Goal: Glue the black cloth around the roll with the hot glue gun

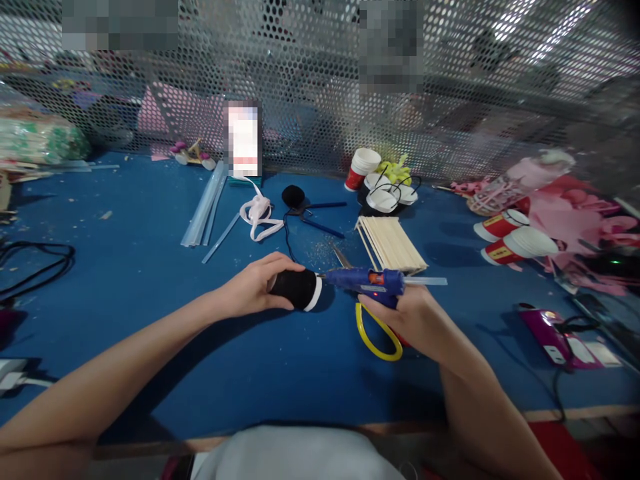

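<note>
My left hand [263, 285] is closed around a black-wrapped paper cup [295, 288], which lies on its side with its white rim toward the right. My right hand [413, 317] grips a blue glue gun [367, 281], a clear glue stick jutting from its back end. The nozzle meets or nearly meets the cup near its white rim. Beneath the glue gun lie scissors with yellow handles [376, 337], partly hidden by it and my right hand. A black yarn ball [293, 195] sits behind the cup, its strand running down toward the cup.
Behind my hands lie glue sticks [205, 203], white ribbon [259, 212], blue-handled pliers [325, 219] and a stack of wooden sticks [393, 243]. Paper cups [367, 163] stand at the back, and stacked red cups [517, 245] lie right. A purple power strip [560, 337] rests right; a perforated metal screen [310, 87] borders the table.
</note>
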The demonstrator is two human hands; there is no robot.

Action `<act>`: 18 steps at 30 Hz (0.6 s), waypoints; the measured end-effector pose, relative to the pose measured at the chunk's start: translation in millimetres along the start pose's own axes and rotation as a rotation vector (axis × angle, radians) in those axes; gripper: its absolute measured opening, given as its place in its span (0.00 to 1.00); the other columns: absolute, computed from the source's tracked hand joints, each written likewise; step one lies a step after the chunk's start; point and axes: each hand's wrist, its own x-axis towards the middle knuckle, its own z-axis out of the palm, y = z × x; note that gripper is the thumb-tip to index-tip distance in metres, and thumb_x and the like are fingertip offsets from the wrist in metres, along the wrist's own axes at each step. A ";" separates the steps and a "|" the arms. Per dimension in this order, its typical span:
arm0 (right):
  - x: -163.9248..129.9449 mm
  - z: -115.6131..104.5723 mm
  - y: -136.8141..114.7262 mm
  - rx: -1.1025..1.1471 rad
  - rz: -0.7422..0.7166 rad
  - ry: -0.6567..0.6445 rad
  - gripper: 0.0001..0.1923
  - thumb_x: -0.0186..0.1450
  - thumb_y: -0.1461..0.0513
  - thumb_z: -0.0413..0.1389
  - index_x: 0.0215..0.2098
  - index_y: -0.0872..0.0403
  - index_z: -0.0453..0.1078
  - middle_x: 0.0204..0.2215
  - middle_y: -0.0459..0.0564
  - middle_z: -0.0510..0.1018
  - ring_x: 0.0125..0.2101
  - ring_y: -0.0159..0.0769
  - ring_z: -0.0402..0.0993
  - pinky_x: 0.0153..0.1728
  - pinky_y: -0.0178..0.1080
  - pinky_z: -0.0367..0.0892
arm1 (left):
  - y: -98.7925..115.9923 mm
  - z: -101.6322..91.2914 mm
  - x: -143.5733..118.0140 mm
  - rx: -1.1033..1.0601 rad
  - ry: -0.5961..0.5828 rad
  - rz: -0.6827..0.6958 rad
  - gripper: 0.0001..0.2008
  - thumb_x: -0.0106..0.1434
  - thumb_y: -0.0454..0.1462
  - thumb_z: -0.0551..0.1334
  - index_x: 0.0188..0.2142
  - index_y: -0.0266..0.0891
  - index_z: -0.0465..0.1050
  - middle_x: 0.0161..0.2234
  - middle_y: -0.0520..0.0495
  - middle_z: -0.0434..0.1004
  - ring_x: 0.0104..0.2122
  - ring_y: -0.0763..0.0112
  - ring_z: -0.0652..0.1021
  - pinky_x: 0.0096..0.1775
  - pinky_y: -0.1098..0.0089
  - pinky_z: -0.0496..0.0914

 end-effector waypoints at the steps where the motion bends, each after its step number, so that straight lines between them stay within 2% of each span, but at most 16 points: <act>1: -0.4 0.8 0.0 -0.003 0.006 -0.003 0.12 0.60 0.56 0.52 0.27 0.56 0.71 0.22 0.51 0.75 0.23 0.38 0.72 0.30 0.40 0.68 | -0.2 0.1 0.1 0.005 0.001 -0.012 0.28 0.54 0.42 0.66 0.53 0.43 0.62 0.47 0.42 0.67 0.46 0.62 0.71 0.48 0.63 0.66; 7: -4.4 -0.9 -7.0 0.032 0.059 -0.021 0.15 0.60 0.54 0.52 0.20 0.55 0.66 0.15 0.47 0.71 0.17 0.33 0.68 0.20 0.36 0.64 | -0.2 0.4 1.2 0.038 0.035 -0.106 0.28 0.53 0.46 0.65 0.52 0.41 0.64 0.45 0.43 0.70 0.43 0.62 0.72 0.44 0.64 0.67; 11: -5.8 -1.4 -9.2 0.056 0.048 -0.019 0.14 0.61 0.55 0.52 0.21 0.54 0.66 0.17 0.46 0.72 0.18 0.33 0.69 0.21 0.35 0.65 | -0.3 1.5 1.8 0.025 0.051 -0.159 0.28 0.52 0.47 0.65 0.51 0.42 0.65 0.45 0.44 0.71 0.43 0.62 0.73 0.43 0.64 0.68; 18: -9.5 -1.0 -11.9 0.090 0.067 -0.078 0.13 0.61 0.55 0.51 0.24 0.54 0.66 0.21 0.49 0.74 0.20 0.35 0.70 0.24 0.37 0.66 | 4.3 0.9 4.7 -0.064 0.053 -0.336 0.29 0.51 0.50 0.64 0.50 0.40 0.67 0.44 0.46 0.74 0.39 0.63 0.75 0.37 0.67 0.69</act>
